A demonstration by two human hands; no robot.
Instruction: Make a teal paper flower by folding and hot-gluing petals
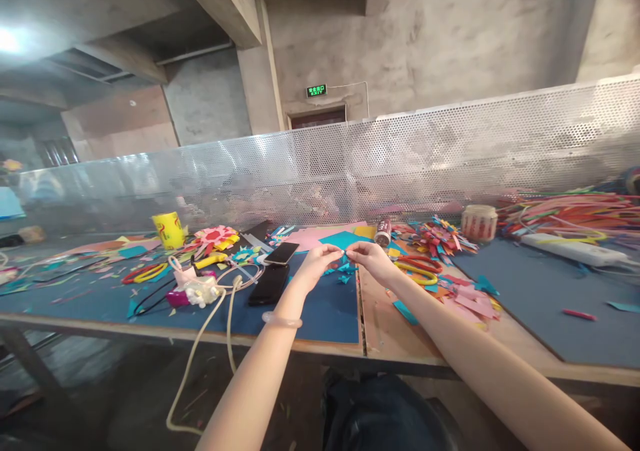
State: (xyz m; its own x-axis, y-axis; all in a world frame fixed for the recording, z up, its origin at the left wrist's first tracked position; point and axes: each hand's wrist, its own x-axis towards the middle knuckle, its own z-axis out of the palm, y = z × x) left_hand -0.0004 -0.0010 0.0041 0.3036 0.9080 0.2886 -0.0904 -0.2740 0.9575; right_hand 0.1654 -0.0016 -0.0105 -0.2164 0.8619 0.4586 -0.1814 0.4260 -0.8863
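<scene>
While both bare forearms reach over the wooden counter (390, 334), the left hand (321, 262) and right hand (374, 260) meet tip to tip, nearly touching. Each one has thumb and fingers pinched together; can't tell from here what, if anything, is clamped between them, too small. Small teal paper scraps (344, 278) sit right under the fingertips, on the dark blue mat (320, 321) near its right edge. Pale translucent bracelet (283, 319) on the left wrist.

Behind the hands: larger teal paper sheet (336, 239), then a dark bottle with a printed label (383, 232), tilted. Left side: two black phones (269, 284), one just behind the other, then a yellow cup (170, 229) well apart. Right side: yellow and orange-red looped handles (425, 279) near the right forearm, pink paper scraps (470, 303) beside them, multicoloured paper-strip bundle (440, 239) farther back, glass jar (479, 223) next to it. Perforated metal screen (430, 151) runs along the back.
</scene>
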